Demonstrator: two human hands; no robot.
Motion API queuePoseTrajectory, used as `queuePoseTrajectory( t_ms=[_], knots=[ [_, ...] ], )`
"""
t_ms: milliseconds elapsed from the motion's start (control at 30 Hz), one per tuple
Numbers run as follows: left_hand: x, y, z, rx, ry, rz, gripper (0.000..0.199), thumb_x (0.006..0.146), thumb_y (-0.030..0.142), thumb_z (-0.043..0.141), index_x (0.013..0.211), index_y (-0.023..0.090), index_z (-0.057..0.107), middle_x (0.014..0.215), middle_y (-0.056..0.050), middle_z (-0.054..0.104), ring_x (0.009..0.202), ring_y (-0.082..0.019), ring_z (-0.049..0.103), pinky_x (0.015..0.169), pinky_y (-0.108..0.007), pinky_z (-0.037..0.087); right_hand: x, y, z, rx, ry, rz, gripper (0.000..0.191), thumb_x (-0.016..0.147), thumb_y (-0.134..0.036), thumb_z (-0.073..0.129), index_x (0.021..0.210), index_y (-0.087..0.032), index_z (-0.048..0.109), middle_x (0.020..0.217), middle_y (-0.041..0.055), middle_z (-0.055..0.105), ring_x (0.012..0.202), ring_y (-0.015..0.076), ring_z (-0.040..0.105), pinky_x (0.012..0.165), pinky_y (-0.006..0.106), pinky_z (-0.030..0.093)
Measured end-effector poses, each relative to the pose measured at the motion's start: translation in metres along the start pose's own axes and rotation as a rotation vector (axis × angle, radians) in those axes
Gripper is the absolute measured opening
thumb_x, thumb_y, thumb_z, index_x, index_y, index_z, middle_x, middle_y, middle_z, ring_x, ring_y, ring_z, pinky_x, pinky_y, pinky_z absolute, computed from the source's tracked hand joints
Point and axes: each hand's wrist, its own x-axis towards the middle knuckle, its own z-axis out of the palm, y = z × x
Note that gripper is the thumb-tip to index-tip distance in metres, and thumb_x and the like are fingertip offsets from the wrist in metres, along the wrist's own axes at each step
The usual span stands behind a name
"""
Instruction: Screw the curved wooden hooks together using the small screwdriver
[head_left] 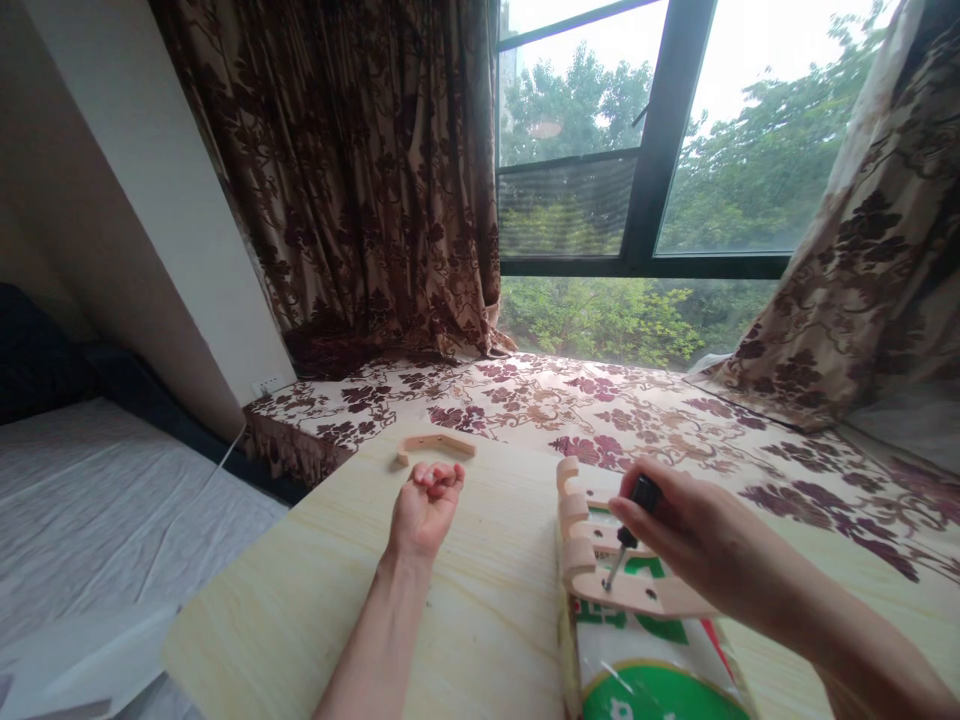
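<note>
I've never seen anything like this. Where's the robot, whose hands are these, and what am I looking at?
There is no robot here: these are one person's bare hands, seen by a camera worn on that person's head. It's a single picture, looking forward and down. The right hand holds a screwdriver, its tip at the nearest of several curved wooden pieces. Those rest on a printed package on the table. The left hand is palm up, fingers curled; whether it hides something small, I can't tell. Just beyond it lies another wooden piece.
</note>
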Motion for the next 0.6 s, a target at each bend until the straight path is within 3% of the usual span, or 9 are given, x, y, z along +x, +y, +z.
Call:
queuePoseTrajectory(
  t_ms=[600],
  knots=[
    [-0.0001,0.0009,-0.0010,0.017,-0.005,-0.042,0.023,0.089,0.035,0.055,0.104,0.017,0.057,0.099,-0.003,0.060,0.081,-0.013,0.060,0.072,-0.033,0.053,0.0000,0.0030,0.0000,0.006,0.001,-0.016,0.027,0.092,-0.041,0.042,0.073,-0.022,0.044,0.055,-0.0042,0.049,0.048,0.0104,0.042,0.046,0.022,0.033]
  ],
)
